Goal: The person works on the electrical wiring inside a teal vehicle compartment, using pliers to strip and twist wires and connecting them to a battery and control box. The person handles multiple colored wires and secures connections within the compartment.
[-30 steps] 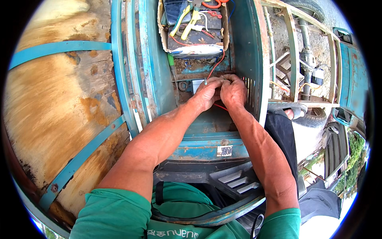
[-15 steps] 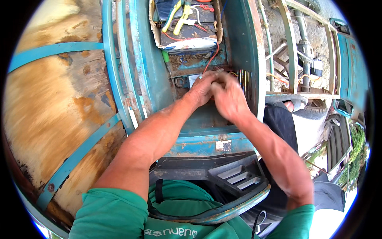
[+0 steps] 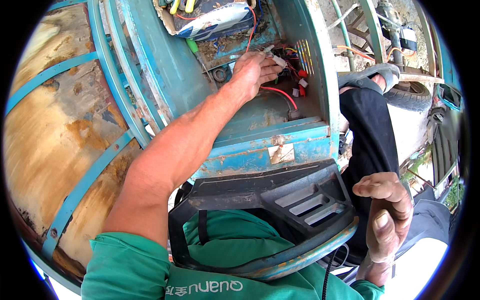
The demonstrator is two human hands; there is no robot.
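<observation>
My left hand (image 3: pixel 247 75) reaches into a rusty teal metal compartment (image 3: pixel 322 75), its fingers closed on a small white connector (image 3: pixel 277 61) among thin coloured wires (image 3: pixel 292 50). A thick red cable (image 3: pixel 280 92) runs below that hand, and small red connectors (image 3: pixel 302 73) lie at its right. A green-handled screwdriver (image 3: pixel 192 46) lies along the compartment's left. My right hand (image 3: pixel 382 212) is away at the lower right, outside the compartment, its fingers loosely bent and apart with nothing in them, beside my dark-trousered leg (image 3: pixel 370 135).
A worn box (image 3: pixel 210 25) with yellow-handled tools sits at the top. A rusty panel with teal straps (image 3: pixel 60 165) fills the left. A black plastic grille piece (image 3: pixel 260 185) is across my lap. An open metal frame (image 3: pixel 372 30) and a tyre (image 3: pixel 410 97) are at the right.
My right hand has left the wires and swung down and right. My left hand remains in the compartment, now showing a white connector. The view has shifted, with the box appearing higher and further left.
</observation>
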